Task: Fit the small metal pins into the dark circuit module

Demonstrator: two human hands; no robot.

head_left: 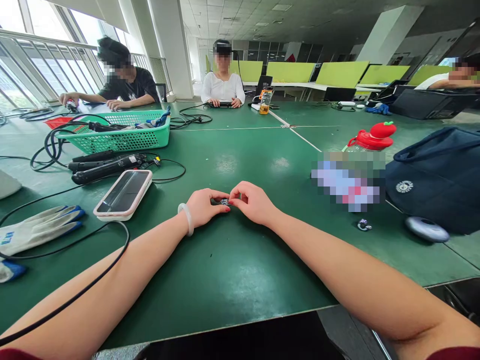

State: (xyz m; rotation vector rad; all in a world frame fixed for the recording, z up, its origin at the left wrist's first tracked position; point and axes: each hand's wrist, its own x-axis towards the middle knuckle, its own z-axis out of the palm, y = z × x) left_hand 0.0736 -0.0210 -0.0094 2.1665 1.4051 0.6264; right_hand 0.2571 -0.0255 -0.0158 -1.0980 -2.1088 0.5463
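My left hand (203, 206), with a pale bangle on its wrist, is closed around a small dark and silvery thing (225, 202) low over the green table (240, 260). Its kind cannot be made out, as the fingers hide most of it. The thumb and fingers of my right hand (255, 202) pinch at that thing's right end, and the fingertips of both hands almost meet. A phone (123, 192) in a pink-edged case lies to the left of my left hand.
Gloves (39, 230), black cables, black handheld devices (107, 167) and a green basket (120, 142) occupy the left side. On the right are a red-lidded bottle (371, 137), a blurred-out item, a shiny ring-like trinket (363, 225), an oval case (426, 229) and a navy bag (437, 175). Three people sit farther off.
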